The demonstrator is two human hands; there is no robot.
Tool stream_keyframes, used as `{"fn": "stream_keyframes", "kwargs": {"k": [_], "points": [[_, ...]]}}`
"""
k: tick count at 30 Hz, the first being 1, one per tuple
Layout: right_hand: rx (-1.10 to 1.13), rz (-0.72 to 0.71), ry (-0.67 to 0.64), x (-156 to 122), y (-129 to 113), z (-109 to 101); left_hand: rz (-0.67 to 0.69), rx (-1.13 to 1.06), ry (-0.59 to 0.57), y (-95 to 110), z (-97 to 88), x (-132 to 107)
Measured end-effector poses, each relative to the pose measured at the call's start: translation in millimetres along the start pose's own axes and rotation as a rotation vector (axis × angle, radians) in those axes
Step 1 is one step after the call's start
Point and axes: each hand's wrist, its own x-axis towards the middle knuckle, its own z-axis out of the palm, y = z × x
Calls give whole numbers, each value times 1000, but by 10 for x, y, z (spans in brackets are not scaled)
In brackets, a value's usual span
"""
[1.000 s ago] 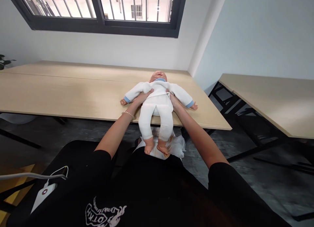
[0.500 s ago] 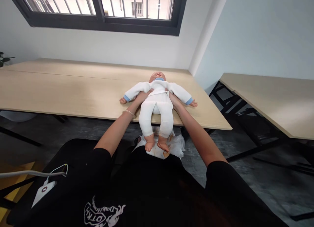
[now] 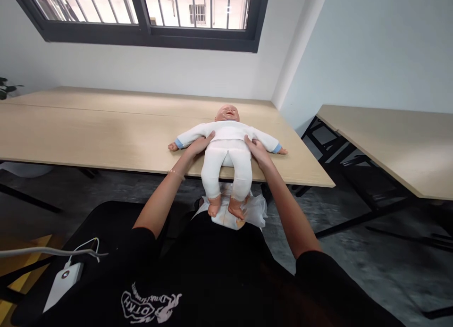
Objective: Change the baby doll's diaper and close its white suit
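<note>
A baby doll (image 3: 230, 147) in a white outfit with blue cuffs lies face up at the table's front edge, its head away from me and its bare feet hanging past the edge. My left hand (image 3: 202, 143) grips the left side of its torso, thumb on the white top (image 3: 230, 130). On the other side, my right hand (image 3: 257, 150) holds the torso the same way. The fingers of both hands are partly hidden beside or beneath the doll. The top's hem lies across the waist of the white pants (image 3: 212, 169).
Below the doll's feet, a diaper (image 3: 226, 218) and crumpled clear plastic (image 3: 256, 211) rest by my lap. A white cabled device (image 3: 63, 284) lies on the black chair (image 3: 102, 242) at left. Another table (image 3: 389, 143) stands right, beyond a gap. A wall rises behind the wooden table (image 3: 106, 133).
The doll's top now lies smoother, its hem straighter across the waist. The doll's face shows more, and its left-side arm has shifted slightly outward and down. Both hands remain at its sides.
</note>
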Motion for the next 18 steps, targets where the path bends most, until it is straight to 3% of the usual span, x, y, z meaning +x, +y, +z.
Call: {"fn": "stream_keyframes", "kwargs": {"k": [2, 7, 13, 18], "points": [[0, 5, 69, -115, 85, -43, 15, -54, 3, -60, -3, -90], [-18, -93, 87, -195, 313, -87, 19, -153, 240, -252, 82, -259], [-92, -149, 87, -158, 433, -136, 185, -227, 31, -350, 91, -356], [-253, -138, 115, -170, 378, -129, 173, -160, 211, -304, 167, -335]]}}
